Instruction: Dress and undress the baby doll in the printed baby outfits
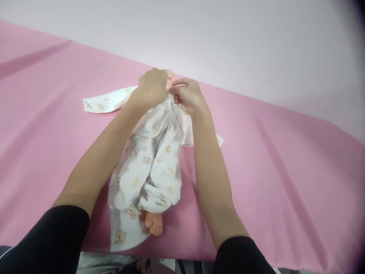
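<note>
A baby doll lies on its back along the pink sheet, its feet [154, 222] toward me. It wears a white romper with small bear prints [151, 163]. One empty sleeve [104, 102] lies spread to the left. My left hand [152, 85] and my right hand [188, 93] meet at the romper's neckline, both pinching its fabric just below the doll's head [171, 73], which my hands mostly hide.
The pink sheet [270, 160] covers a wide flat surface with soft creases. A pale wall [228, 38] runs behind its far edge. The near edge is just under the doll's feet, with some printed cloth [114, 262] below it.
</note>
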`<state>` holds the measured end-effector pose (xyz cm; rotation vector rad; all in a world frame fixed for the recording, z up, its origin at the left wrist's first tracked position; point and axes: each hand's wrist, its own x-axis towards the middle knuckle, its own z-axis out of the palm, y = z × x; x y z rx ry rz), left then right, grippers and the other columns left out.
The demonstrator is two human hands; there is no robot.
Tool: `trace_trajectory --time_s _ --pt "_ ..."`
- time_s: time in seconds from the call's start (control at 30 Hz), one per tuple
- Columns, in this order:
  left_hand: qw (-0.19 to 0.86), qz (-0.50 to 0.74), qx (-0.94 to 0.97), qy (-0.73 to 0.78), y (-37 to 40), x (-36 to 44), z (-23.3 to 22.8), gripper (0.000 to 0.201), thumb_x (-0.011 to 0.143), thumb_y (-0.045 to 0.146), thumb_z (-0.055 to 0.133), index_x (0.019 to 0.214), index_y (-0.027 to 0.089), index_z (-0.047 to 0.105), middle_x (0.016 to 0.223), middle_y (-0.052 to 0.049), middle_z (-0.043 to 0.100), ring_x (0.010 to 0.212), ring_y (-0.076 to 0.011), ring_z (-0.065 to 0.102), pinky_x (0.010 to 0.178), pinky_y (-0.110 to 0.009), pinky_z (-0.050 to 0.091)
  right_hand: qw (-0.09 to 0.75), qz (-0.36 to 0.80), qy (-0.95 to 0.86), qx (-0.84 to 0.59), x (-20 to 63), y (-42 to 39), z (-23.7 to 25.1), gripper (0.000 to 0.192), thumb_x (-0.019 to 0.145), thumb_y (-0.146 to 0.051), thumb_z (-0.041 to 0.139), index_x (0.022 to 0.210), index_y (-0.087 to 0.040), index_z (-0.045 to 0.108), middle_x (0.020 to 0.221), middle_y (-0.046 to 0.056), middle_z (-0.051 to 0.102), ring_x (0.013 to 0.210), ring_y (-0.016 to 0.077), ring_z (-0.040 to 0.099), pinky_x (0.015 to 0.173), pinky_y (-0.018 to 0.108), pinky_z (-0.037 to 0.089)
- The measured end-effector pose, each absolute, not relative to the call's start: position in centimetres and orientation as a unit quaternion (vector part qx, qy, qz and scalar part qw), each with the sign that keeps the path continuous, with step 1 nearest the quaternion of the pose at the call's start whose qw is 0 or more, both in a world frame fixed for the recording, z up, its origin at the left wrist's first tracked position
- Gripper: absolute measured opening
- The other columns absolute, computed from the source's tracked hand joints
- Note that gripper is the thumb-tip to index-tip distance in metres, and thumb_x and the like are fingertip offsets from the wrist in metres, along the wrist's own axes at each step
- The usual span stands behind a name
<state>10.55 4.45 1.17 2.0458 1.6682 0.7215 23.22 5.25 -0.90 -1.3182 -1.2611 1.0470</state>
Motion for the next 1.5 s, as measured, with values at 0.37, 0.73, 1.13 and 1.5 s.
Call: trace_trajectory --time_s 0.37,0.73,1.13,1.5 --pt "0.199 0.165 0.781 0.568 1.6 10.1 3.0 0.014 0.058 0.012 0.063 0.054 0.022 0.054 0.045 -0.004 0.040 0.083 -0.0321 0.059 0.072 -0.038 0.041 0.401 0.454 -0.560 -0.566 24.0 3.3 0.9 0.032 0.067 0.011 0.068 0.063 -0.017 0.053 0.052 -0.004 0.047 0.053 0.0139 0.056 0.049 0.025 0.053" --pt "0.139 0.150 0.789 0.579 1.3 11.5 2.7 0.014 0.064 0.009 0.061 0.057 0.018 0.052 0.060 -0.006 0.050 0.090 -0.0309 0.060 0.076 -0.034 0.039 0.399 0.437 -0.551 -0.588 25.2 4.3 0.3 0.030 0.069 0.014 0.062 0.062 -0.015 0.056 0.050 -0.001 0.052 0.048 0.0138 0.057 0.042 0.022 0.052" --pt "0.211 0.215 0.787 0.538 3.1 10.4 1.3 0.010 0.059 0.018 0.061 0.055 0.022 0.053 0.054 -0.005 0.050 0.080 -0.0272 0.059 0.071 -0.034 0.042 0.421 0.509 -0.530 -0.532 25.2 3.3 1.2 0.031 0.071 0.015 0.059 0.074 -0.015 0.058 0.048 -0.005 0.045 0.044 0.0101 0.052 0.031 0.016 0.047" --pt "0.342 0.238 0.744 0.522 4.3 9.2 1.3 0.014 0.061 0.025 0.061 0.073 0.020 0.064 0.072 -0.004 0.061 0.085 -0.0249 0.065 0.068 -0.031 0.045 0.437 0.461 -0.535 -0.557 24.7 2.4 1.9 0.025 0.074 0.007 0.065 0.070 -0.016 0.054 0.054 -0.004 0.047 0.049 0.0107 0.055 0.038 0.018 0.051"
